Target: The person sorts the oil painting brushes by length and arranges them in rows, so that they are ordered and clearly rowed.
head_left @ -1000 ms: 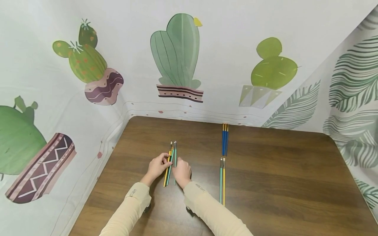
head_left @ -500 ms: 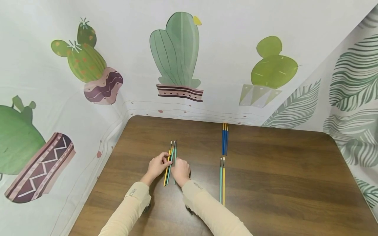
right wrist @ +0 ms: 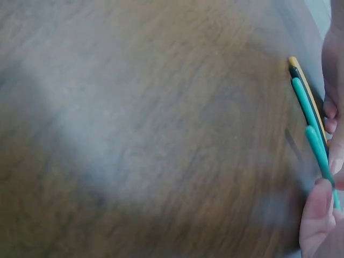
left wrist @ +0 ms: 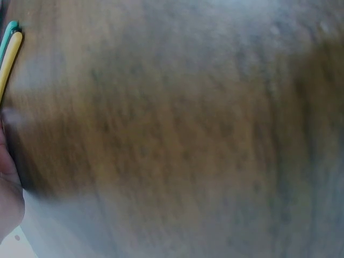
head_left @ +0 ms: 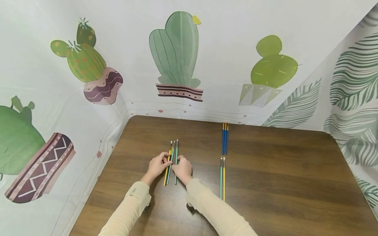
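Between right-hand fingers [head_left: 182, 160] lies a slim green paintbrush [right wrist: 321, 155].

Slim paintbrushes [head_left: 169, 173], bristles all at one end.
Right of the yellow brush [head_left: 165, 177]: black brush [right wrist: 293, 71], green brush [right wrist: 304, 99] close in; second green brush [head_left: 176, 155] pinched, farther right.

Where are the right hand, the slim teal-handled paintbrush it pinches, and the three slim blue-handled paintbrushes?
Right hand [head_left: 182, 169]: head view, back of the hand.
Teal-handled paintbrush [head_left: 176, 157]: head view, upper handle.
Blue-handled paintbrushes [head_left: 225, 141]: head view, middle brush's handle.
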Motion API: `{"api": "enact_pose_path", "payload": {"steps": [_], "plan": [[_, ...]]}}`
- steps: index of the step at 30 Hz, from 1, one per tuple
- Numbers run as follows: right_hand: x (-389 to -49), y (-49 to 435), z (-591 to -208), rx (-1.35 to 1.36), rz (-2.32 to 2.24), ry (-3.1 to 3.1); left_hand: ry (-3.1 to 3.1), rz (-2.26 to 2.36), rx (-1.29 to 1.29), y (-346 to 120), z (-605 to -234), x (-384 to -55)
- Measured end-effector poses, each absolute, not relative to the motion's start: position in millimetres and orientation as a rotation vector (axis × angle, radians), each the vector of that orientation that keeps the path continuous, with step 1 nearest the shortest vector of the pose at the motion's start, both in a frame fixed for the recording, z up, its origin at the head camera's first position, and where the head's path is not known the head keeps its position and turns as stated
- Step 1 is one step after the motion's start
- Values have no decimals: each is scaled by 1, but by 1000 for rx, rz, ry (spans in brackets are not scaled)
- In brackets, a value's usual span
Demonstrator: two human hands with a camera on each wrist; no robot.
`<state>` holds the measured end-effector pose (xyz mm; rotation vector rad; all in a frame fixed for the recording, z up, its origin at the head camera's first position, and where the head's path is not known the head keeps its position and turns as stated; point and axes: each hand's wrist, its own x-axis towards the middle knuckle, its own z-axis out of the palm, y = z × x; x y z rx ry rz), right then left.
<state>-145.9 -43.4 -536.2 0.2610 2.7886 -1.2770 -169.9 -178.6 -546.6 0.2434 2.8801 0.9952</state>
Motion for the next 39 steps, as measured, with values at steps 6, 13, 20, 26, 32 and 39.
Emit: {"api": "enact_pose_path", "payload": {"steps": [6,13,20,26,32,39], "plan": [[-145,-31,-536,206,-1475,2640,2871,997,244,-178,-548,-170],[-137,-2,-531,114,-1711,2445,2863,1012,227,-178,-549,-170],[-124,46,-515,142,-1923,2144,2855,999,222,-179,-551,-170],[-109,100,-508,229,-1880,2182,2860,995,227,-178,-550,-170],[-88,137,-515,325,-1812,2178,2861,987,227,-178,-550,-170],[-67,148,-525,420,-1678,2251,2858,991,224,-178,-551,-170]]}}
